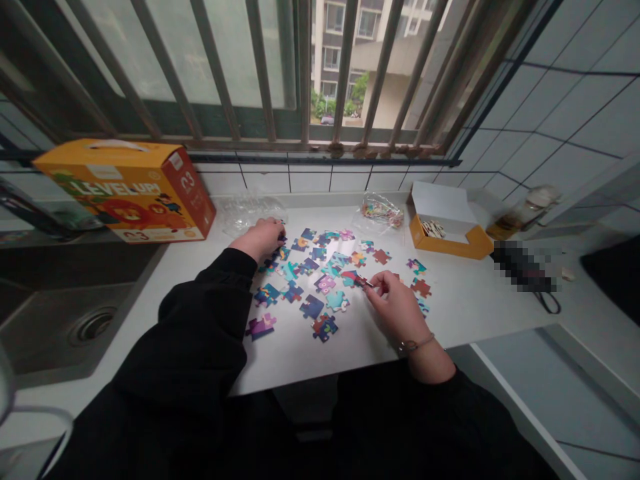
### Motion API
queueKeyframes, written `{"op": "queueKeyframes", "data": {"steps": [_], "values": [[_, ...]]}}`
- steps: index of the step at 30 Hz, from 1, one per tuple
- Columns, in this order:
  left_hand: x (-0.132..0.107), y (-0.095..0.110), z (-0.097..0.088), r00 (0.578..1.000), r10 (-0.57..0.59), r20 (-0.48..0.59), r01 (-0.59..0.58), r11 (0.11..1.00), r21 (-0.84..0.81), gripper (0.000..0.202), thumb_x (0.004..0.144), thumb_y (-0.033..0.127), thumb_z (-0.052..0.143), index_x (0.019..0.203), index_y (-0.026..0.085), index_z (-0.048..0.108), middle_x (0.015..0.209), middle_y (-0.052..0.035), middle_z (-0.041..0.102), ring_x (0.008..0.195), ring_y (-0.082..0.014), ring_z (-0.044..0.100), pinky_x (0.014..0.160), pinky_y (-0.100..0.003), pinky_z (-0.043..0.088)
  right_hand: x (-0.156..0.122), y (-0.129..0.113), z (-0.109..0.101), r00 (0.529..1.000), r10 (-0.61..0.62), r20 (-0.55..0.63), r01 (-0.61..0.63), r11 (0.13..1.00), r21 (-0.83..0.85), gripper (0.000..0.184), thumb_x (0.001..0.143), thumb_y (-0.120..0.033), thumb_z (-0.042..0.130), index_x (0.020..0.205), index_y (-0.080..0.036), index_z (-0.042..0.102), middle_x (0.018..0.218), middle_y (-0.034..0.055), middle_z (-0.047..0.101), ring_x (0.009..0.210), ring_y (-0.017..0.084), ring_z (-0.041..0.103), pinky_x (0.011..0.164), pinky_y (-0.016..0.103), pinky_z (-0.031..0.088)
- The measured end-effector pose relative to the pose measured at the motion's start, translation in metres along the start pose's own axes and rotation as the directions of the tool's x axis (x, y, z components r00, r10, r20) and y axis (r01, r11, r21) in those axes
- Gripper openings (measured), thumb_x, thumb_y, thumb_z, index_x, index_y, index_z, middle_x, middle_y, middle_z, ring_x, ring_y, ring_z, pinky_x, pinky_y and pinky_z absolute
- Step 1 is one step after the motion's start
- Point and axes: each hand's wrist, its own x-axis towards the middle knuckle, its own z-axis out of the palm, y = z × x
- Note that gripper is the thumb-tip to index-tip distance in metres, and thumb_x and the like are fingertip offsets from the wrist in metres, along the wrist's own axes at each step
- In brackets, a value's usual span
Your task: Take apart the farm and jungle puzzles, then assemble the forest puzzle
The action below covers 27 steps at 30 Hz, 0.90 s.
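Note:
Jigsaw puzzle pieces (313, 306) in blue, teal, purple and brown lie scattered loosely over the white countertop (295, 363). At the far left of the spread, my left hand (263, 239) has its fingers bent down and closed on a dark puzzle piece (283, 237), mostly hidden by the fingers. My right hand (393, 300) pinches a red and dark puzzle piece (367, 283) between thumb and fingers, at the right side of the spread. A pink-purple piece (262, 325) and a brown and blue piece (325, 327) lie nearest the front edge.
An orange puzzle box (135, 193) stands back left beside the sink (45, 320). Crumpled clear plastic (245, 212) and a bag of small pieces (381, 212) lie by the back wall. To the right are an open yellow box (450, 245), a bottle (525, 210) and a blurred dark object (523, 267).

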Motion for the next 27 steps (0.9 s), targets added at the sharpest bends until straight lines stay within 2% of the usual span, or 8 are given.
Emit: {"op": "queueKeyframes", "data": {"steps": [6, 10, 14, 17, 19, 21, 24, 27], "values": [[-0.009, -0.010, -0.004, 0.999, 0.008, 0.043, -0.007, 1.000, -0.010, 0.024, 0.086, 0.041, 0.074, 0.099, 0.023, 0.084, 0.116, -0.0177, 0.080, 0.114, -0.0348, 0.070, 0.110, -0.044, 0.054, 0.031, -0.027, 0.006, 0.992, -0.128, 0.013, 0.126, 0.988, 0.093, 0.019, 0.099, -0.043, 0.072, 0.102, -0.025, 0.067, 0.084, 0.0019, 0.071, 0.073, 0.021, 0.065, 0.071, 0.032, 0.044], [-0.018, -0.016, -0.011, 0.999, 0.004, 0.054, 0.001, 0.996, -0.091, 0.021, 0.084, 0.044, 0.074, 0.091, 0.026, 0.083, 0.111, -0.0154, 0.080, 0.113, -0.0340, 0.073, 0.110, -0.044, 0.053, 0.056, -0.049, 0.027, 0.981, -0.174, 0.083, 0.155, 0.968, 0.197, 0.016, 0.096, -0.038, 0.073, 0.101, -0.025, 0.065, 0.085, 0.0014, 0.071, 0.073, 0.020, 0.063, 0.071, 0.032, 0.045], [-0.020, -0.019, -0.018, 0.997, -0.075, 0.035, 0.081, 0.973, -0.217, 0.020, 0.075, 0.046, 0.083, 0.076, 0.027, 0.076, 0.097, -0.0141, 0.079, 0.108, -0.0362, 0.072, 0.102, -0.043, 0.054, 0.082, -0.069, 0.062, 0.967, -0.168, 0.189, 0.070, 0.897, 0.437, 0.022, 0.093, -0.041, 0.076, 0.101, -0.025, 0.063, 0.083, -0.0021, 0.066, 0.069, 0.016, 0.059, 0.068, 0.030, 0.047], [-0.025, -0.018, -0.024, 0.986, -0.166, -0.006, 0.152, 0.919, -0.363, 0.031, 0.067, 0.039, 0.091, 0.065, 0.027, 0.064, 0.078, -0.0094, 0.072, 0.095, -0.0346, 0.072, 0.090, -0.041, 0.055, 0.096, -0.076, 0.088, 0.957, -0.154, 0.247, -0.030, 0.792, 0.610, 0.027, 0.089, -0.042, 0.078, 0.100, -0.025, 0.061, 0.080, -0.0048, 0.063, 0.068, 0.014, 0.059, 0.066, 0.027, 0.047], [-0.036, -0.013, -0.026, 0.974, -0.225, -0.035, 0.179, 0.852, -0.491, 0.036, 0.067, 0.037, 0.092, 0.066, 0.027, 0.058, 0.068, -0.0041, 0.066, 0.085, -0.0307, 0.070, 0.081, -0.038, 0.054, 0.099, -0.076, 0.098, 0.949, -0.154, 0.276, -0.082, 0.724, 0.685, 0.032, 0.087, -0.046, 0.080, 0.100, -0.024, 0.061, 0.077, -0.0062, 0.061, 0.068, 0.013, 0.059, 0.065, 0.026, 0.047], [-0.052, -0.002, -0.024, 0.963, -0.266, -0.039, 0.180, 0.747, -0.640, 0.037, 0.072, 0.042, 0.091, 0.076, 0.026, 0.058, 0.066, 0.0003, 0.065, 0.075, -0.0252, 0.068, 0.073, -0.035, 0.053, 0.098, -0.075, 0.100, 0.940, -0.154, 0.303, -0.122, 0.678, 0.725, 0.039, 0.084, -0.052, 0.083, 0.101, -0.025, 0.061, 0.076, -0.0067, 0.061, 0.067, 0.013, 0.057, 0.064, 0.026, 0.045], [-0.078, 0.025, -0.011, 0.962, -0.271, 0.020, 0.160, 0.507, -0.847, 0.044, 0.082, 0.058, 0.086, 0.087, 0.026, 0.056, 0.073, 0.0002, 0.069, 0.070, -0.0203, 0.069, 0.071, -0.033, 0.056, 0.091, -0.074, 0.095, 0.926, -0.150, 0.345, -0.174, 0.643, 0.746, 0.046, 0.082, -0.059, 0.085, 0.103, -0.025, 0.062, 0.078, -0.0055, 0.064, 0.066, 0.013, 0.056, 0.061, 0.026, 0.043], [-0.099, 0.053, 0.006, 0.961, -0.272, 0.059, 0.135, 0.267, -0.954, 0.050, 0.081, 0.061, 0.089, 0.091, 0.025, 0.055, 0.080, -0.0004, 0.070, 0.075, -0.0180, 0.072, 0.075, -0.032, 0.060, 0.085, -0.076, 0.090, 0.907, -0.168, 0.386, -0.201, 0.631, 0.749, 0.048, 0.082, -0.062, 0.087, 0.102, -0.026, 0.062, 0.079, -0.0045, 0.066, 0.066, 0.014, 0.058, 0.061, 0.027, 0.044]]}}
